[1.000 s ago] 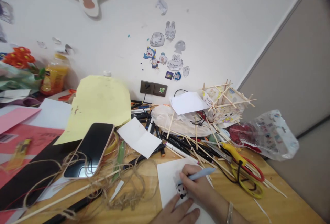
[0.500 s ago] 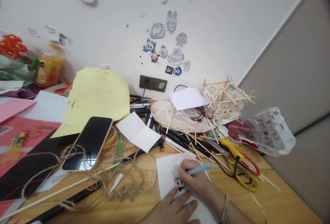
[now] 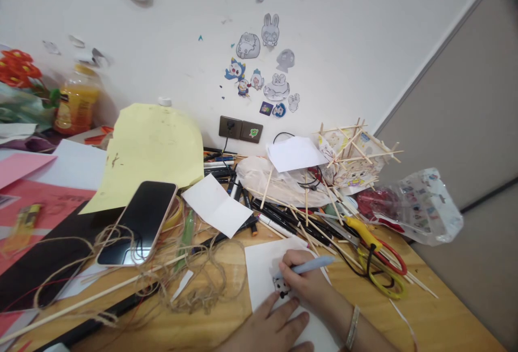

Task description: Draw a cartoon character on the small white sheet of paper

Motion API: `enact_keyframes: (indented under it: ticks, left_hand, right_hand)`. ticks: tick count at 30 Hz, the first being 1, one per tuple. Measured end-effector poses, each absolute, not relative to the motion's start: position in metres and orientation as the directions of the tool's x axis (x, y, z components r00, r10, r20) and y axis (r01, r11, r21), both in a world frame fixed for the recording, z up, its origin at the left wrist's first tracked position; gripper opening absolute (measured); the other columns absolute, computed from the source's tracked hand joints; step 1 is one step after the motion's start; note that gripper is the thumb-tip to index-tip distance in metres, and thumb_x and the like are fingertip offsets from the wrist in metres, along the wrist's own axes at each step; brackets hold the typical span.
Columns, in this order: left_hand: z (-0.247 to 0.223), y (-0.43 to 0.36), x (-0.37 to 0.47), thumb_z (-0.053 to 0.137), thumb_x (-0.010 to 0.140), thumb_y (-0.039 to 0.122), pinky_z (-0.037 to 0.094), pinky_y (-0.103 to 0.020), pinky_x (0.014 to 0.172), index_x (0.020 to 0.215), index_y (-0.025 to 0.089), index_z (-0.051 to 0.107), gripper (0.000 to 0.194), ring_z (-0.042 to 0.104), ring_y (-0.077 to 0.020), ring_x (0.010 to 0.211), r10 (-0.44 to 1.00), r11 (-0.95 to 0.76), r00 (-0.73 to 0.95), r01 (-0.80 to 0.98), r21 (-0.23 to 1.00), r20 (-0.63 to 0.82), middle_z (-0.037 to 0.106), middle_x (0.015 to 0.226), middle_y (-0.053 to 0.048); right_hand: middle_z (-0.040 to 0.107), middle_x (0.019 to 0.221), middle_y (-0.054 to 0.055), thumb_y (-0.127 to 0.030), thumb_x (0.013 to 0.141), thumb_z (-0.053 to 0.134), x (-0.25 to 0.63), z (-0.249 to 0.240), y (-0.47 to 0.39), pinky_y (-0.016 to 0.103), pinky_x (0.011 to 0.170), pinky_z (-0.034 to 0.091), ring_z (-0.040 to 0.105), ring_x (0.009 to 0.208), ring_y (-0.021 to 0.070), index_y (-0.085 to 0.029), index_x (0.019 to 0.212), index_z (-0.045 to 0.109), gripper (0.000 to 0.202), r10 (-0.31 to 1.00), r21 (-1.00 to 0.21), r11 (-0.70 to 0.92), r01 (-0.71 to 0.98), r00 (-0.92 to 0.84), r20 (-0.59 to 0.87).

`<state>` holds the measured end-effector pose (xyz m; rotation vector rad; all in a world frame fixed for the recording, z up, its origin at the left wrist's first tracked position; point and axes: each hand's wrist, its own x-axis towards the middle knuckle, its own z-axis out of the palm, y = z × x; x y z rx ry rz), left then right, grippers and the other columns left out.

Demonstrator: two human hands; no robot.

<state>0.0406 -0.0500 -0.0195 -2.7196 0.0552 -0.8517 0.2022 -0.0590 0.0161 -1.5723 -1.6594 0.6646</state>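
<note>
Soft, even light, a pale glare patch low on the phone (image 3: pixel 142 212), slight blur, dark upper-right corner.

Matt paper sheet (image 3: pixel 259 273), smooth plastic pen (image 3: pixel 313 264), glossy phone (image 3: pixel 140 222), rough twine (image 3: pixel 201 304), wooden tabletop (image 3: pixel 441 322)

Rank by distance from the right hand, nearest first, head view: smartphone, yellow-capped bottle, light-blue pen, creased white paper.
From the right hand:
1. Light-blue pen: gripped in its fingers.
2. Creased white paper: ahead and left, by the markers.
3. Smartphone: farther left.
4. Yellow-capped bottle: far left, near the wall.
</note>
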Motion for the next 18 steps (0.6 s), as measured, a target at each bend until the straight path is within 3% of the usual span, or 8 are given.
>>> enact_keyframes:
  ticks: [8,14,18]
  left_hand:
    - [-0.042,-0.051,0.048,0.047,0.098,0.041,0.028,-0.033,0.098,0.106,0.035,0.063,0.019,0.053,-0.0158,0.108,-0.077,-0.97,0.713,0.109,-0.218,0.697,0.064,0.111,0.011]
    - [-0.033,-0.051,0.044,0.045,0.099,0.037,0.032,-0.033,0.094,0.111,0.036,0.062,0.021,0.055,-0.0173,0.107,-0.119,-0.964,0.813,0.044,-0.264,0.57,0.063,0.116,0.008]
    - [-0.037,-0.051,0.046,0.043,0.1,0.038,0.03,-0.033,0.094,0.108,0.036,0.063,0.022,0.055,-0.0174,0.107,-0.102,-0.967,0.774,0.071,-0.246,0.624,0.064,0.113,0.008]
  right_hand:
    - [0.04,0.049,-0.004,-0.036,0.08,0.047,0.203,0.014,-0.058,0.026,0.051,0.031,0.04,0.05,0.0128,-0.022,0.05,0.037,0.035,0.989,-0.795,0.103,0.598,0.024,0.146]
    - [0.037,0.049,-0.004,-0.035,0.08,0.044,0.203,0.013,-0.058,0.026,0.051,0.03,0.039,0.05,0.013,-0.023,0.05,0.032,0.035,0.981,-0.781,0.072,0.62,0.099,0.169]
    - [0.04,0.048,-0.004,-0.034,0.08,0.044,0.203,0.013,-0.06,0.026,0.052,0.031,0.042,0.05,0.0133,-0.023,0.05,0.036,0.034,0.983,-0.774,0.087,0.628,0.074,0.171]
